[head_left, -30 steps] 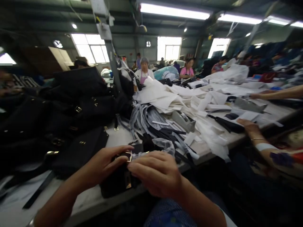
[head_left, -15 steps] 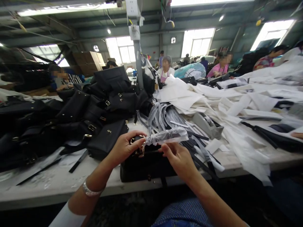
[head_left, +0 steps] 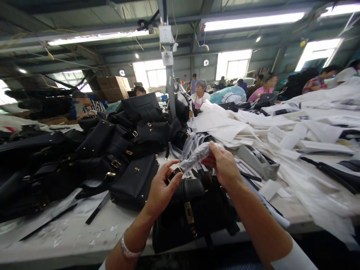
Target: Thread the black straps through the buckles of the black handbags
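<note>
Above a black handbag [head_left: 216, 210] at the table's front edge, both hands hold one strap. My left hand [head_left: 161, 189] is closed on its black end, where a gold buckle [head_left: 180, 170] shows. Clear plastic film covers the strap's middle [head_left: 195, 156], which slants up to the right. There my right hand [head_left: 226, 167] pinches the wrapped part between thumb and fingers. The handbag has a gold clasp [head_left: 189, 213] on its front and lies under both hands. Whether the strap joins the bag is hidden.
Black bags [head_left: 98, 138] are heaped on the left. White sheets [head_left: 225, 122] cover the right side, near a grey box [head_left: 258, 163]. A bundle of wrapped straps [head_left: 187, 146] lies behind my hands. A post [head_left: 171, 90] rises at the back, and people sit beyond.
My right hand has risen and now grips the wrapped strap from above; it was under it before. The strap's right end tilts higher. The view has shifted, showing more of the handbag's front.
</note>
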The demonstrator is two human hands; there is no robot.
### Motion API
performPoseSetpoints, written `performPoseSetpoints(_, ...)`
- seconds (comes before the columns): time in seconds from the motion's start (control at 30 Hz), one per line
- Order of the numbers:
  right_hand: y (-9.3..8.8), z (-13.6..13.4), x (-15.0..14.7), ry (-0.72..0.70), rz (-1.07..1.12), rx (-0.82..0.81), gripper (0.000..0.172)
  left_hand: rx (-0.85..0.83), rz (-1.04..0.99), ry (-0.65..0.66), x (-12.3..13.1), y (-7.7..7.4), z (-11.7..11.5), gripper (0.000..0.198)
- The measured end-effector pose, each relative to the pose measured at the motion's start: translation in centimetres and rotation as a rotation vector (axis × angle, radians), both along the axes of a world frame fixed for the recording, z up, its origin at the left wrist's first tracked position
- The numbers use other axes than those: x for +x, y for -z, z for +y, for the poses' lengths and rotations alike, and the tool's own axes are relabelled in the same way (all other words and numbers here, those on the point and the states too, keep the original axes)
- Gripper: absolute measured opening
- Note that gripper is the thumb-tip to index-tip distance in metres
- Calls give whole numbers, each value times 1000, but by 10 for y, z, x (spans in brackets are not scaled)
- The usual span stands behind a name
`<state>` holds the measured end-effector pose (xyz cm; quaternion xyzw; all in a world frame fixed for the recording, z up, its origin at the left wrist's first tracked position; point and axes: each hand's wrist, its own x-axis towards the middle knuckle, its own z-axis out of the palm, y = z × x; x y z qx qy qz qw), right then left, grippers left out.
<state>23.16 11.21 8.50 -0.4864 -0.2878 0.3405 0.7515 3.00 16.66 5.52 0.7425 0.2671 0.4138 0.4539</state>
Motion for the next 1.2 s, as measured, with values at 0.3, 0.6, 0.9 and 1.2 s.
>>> performPoseSetpoints(0.3,10,-22,-36,-198,-365,-54,43,-440,-19,381,-6,-2,8,54)
performPoseSetpoints(0.6,14,-23,-27,-61,-334,-167,49,-567,-56,438,-5,0,3,40)
performPoseSetpoints(0.9,18,-24,-37,-208,152,0,44,-581,-53,433,5,-8,3,27)
performPoseSetpoints(1.2,26,-35,-39,-211,-270,-155,51,-427,-41,324,9,-10,-3,41)
